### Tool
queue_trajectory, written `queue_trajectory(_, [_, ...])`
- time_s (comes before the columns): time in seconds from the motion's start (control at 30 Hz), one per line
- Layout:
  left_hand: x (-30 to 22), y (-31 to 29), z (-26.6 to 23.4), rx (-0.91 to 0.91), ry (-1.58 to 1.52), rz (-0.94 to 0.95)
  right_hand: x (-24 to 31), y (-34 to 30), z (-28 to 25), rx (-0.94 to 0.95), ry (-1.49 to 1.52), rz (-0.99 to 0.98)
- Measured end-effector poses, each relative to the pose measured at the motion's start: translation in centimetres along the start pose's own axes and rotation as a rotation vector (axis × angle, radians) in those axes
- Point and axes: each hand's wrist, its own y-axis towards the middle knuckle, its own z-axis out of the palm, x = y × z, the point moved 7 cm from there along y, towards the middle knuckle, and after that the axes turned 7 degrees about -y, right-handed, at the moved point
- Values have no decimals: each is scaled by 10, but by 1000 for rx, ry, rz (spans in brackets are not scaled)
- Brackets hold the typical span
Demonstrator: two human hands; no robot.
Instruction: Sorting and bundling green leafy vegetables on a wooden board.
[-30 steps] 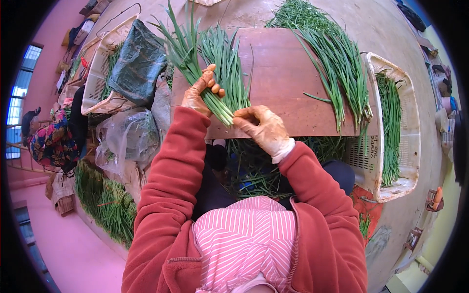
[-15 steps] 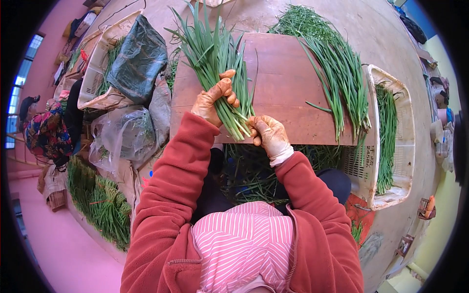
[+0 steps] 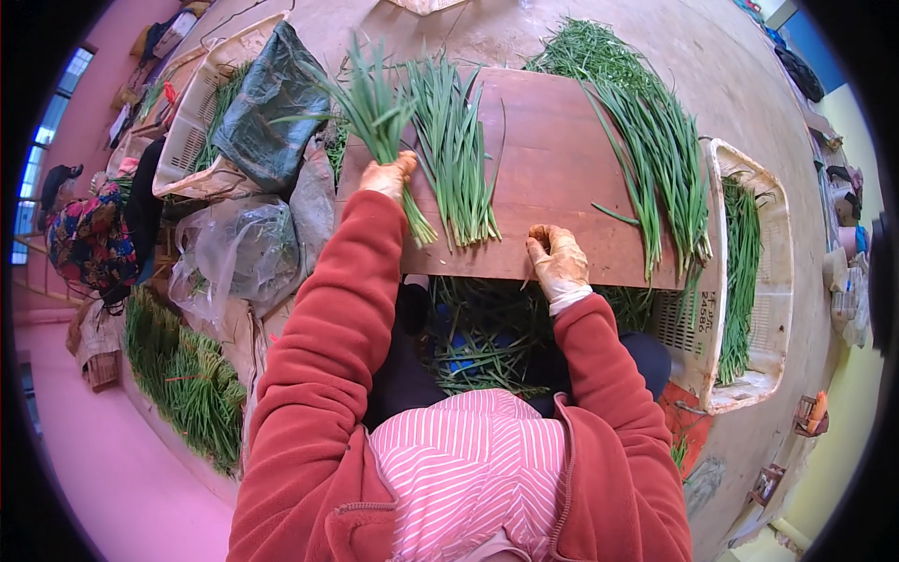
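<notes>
The left hand (image 3: pixel 387 176) is gripping one chive bunch (image 3: pixel 379 117) at ten o'clock on the wooden board (image 3: pixel 552 159), a second bundle (image 3: pixel 456 155) is lying beside it, while the right hand (image 3: pixel 556 262) is resting loosely open, holding nothing, on the near edge at six o'clock, bare board stretching toward the third pile (image 3: pixel 646 150) at two o'clock.

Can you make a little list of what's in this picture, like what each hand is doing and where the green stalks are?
Left hand: grips a bunch of green stalks, tips fanned out away from the person
Right hand: rests on the near edge of the wooden board, holds nothing
On the board: a flat row of stalks in the middle, a long pile at the right
Right of the board: a white crate with more stalks
Under the board: loose trimmings
Far left: a dark bag over another white crate
</notes>
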Motion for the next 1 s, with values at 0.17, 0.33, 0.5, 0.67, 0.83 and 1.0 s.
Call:
queue_trajectory(0.17, [26, 4, 15, -250, 780, 28, 12, 29, 30, 32, -132, -106])
queue_trajectory(0.33, [23, -10, 37, -304, 837, 125, 38, 49, 46, -43, -260, -237])
queue_trajectory(0.5, [18, -5, 60, -147, 966, 199, 65, 46, 88, 217, -175, -137])
queue_trajectory(0.67, [32, 14, 51, -41, 762, 178, 68, 38, 68, 155, -112, -167])
queue_trajectory(0.83, [-1, -25, 57, -264, 831, 130, 59, 34, 56, 130, -108, -180])
queue_trajectory(1.0, [-3, -43, 72, -120, 970, 158, 40, 52, 32, -197, -23, -233])
